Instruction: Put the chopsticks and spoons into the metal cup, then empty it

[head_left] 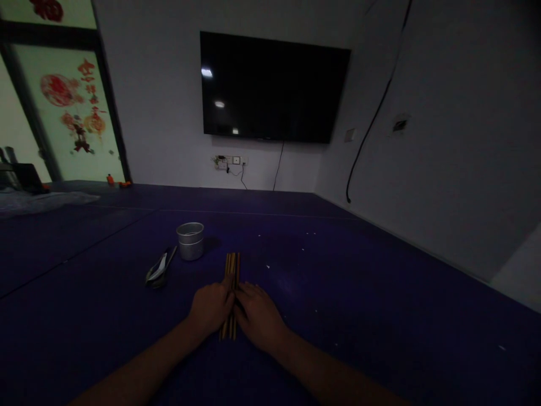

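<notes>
Several wooden chopsticks (233,262) lie side by side on the purple surface in front of me, their far ends pointing away. My left hand (211,306) is closed against them from the left, a finger lying along the sticks. From the right, my right hand (260,318) presses on the same bundle near its middle, with the fingers bent. Both hands cover part of the sticks, and the two nearly meet there. Beyond my left hand stands a silver metal cup (191,242), upright. Left of the cup lie several spoons (159,269), piled together.
The purple surface (372,316) reaches to the walls, with small white scraps scattered on it. A black television (274,87) hangs on the far wall. Clear plastic sheeting (54,200) lies at the far left, and a black cable (372,121) hangs at the right.
</notes>
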`<act>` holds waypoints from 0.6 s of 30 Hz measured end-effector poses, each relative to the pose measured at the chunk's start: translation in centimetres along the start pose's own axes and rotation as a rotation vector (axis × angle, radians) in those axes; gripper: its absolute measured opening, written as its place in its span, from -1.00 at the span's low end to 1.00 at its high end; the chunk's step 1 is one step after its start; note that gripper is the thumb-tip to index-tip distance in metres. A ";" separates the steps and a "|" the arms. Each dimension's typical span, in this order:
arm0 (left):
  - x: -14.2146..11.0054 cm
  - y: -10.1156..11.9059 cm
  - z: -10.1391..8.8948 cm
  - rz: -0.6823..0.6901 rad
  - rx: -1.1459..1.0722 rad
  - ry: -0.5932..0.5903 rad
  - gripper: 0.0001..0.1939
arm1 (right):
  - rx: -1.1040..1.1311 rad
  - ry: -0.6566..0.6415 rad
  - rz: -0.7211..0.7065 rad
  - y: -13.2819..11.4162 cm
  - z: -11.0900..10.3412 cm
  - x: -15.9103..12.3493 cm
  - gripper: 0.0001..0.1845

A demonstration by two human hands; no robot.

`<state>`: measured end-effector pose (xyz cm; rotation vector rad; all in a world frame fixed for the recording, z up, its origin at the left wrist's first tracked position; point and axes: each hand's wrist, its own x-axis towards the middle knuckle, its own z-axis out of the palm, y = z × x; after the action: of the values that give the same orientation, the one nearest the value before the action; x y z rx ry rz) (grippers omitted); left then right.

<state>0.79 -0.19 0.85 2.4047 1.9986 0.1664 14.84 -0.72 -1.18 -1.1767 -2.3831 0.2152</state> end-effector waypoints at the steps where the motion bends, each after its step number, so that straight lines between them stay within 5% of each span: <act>1: 0.0 0.0 0.0 -0.002 0.000 0.001 -0.57 | 0.002 -0.001 0.001 0.0 0.0 0.0 -0.65; 18: 0.1 0.0 0.1 -0.016 0.002 0.004 -0.58 | 0.027 0.014 0.002 0.2 0.1 0.2 -0.61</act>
<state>0.84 -0.13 0.73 2.3915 2.0201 0.1693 14.84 -0.49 -1.26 -1.1653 -2.3598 0.2380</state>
